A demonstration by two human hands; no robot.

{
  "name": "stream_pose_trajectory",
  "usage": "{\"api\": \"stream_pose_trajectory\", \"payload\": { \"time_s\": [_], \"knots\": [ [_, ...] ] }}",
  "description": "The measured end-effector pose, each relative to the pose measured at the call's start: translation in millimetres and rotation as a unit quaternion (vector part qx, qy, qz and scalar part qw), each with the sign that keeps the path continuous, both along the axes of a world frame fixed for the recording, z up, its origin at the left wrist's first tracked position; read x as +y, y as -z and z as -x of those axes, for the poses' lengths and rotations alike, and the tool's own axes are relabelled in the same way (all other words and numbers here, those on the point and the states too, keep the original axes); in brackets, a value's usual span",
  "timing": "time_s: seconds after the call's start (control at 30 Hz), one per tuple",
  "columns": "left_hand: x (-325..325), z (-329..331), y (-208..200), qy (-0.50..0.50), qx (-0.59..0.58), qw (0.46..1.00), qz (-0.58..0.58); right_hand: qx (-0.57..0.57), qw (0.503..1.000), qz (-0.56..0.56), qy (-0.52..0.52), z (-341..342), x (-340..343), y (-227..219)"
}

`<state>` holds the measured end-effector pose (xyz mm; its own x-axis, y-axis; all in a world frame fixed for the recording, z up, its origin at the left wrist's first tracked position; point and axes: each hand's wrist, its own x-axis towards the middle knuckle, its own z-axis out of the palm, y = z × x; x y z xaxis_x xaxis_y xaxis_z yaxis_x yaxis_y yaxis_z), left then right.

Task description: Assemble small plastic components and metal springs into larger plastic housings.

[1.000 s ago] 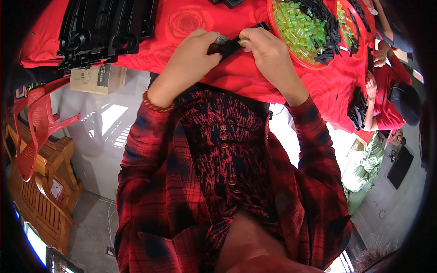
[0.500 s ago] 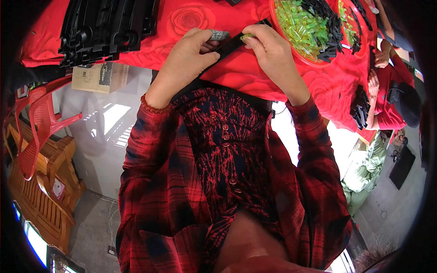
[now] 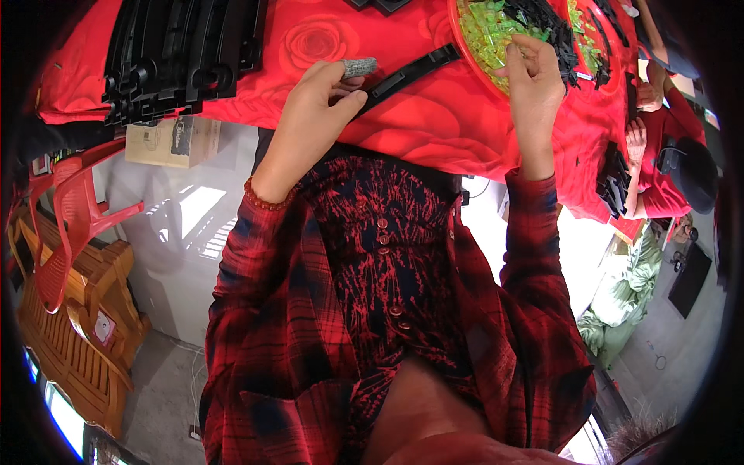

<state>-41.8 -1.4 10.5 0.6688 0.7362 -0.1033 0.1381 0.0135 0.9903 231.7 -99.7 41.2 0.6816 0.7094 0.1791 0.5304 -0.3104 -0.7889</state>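
Observation:
My left hand is closed on the near end of a long, slightly curved black plastic strip; a grey wrap covers one of its fingers. The strip slants up to the right over a red tablecloth printed with roses. My right hand is over a round red basin, its thumb and fingertips pinched together among the pieces. Small clear yellow-green plastic pieces fill the left of the basin, and thin black pieces lie on the right. Whatever the right fingertips hold is too small to make out.
Stacked long black plastic parts lie at the table's left. A second red basin with similar pieces stands at the right, near another person's hands. Below the table's left edge are a cardboard box and a red plastic chair.
My right hand has left the black strip and moved right to the basin; a small green piece was in its fingers over the strip before. The left hand keeps hold of the strip.

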Motion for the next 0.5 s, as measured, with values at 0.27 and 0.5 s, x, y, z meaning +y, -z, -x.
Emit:
{"api": "stream_pose_trajectory", "payload": {
  "time_s": [0.27, 0.5],
  "knots": [
    [-6, 9, 13, -0.063, -0.044, 0.996, 0.04, -0.299, 0.95, -0.042, -0.084, -15, 7, 10],
    [-9, 12, 16, -0.07, -0.048, 0.996, 0.026, -0.232, 0.92, -0.08, -0.305, 61, 11, 1]
  ]
}}
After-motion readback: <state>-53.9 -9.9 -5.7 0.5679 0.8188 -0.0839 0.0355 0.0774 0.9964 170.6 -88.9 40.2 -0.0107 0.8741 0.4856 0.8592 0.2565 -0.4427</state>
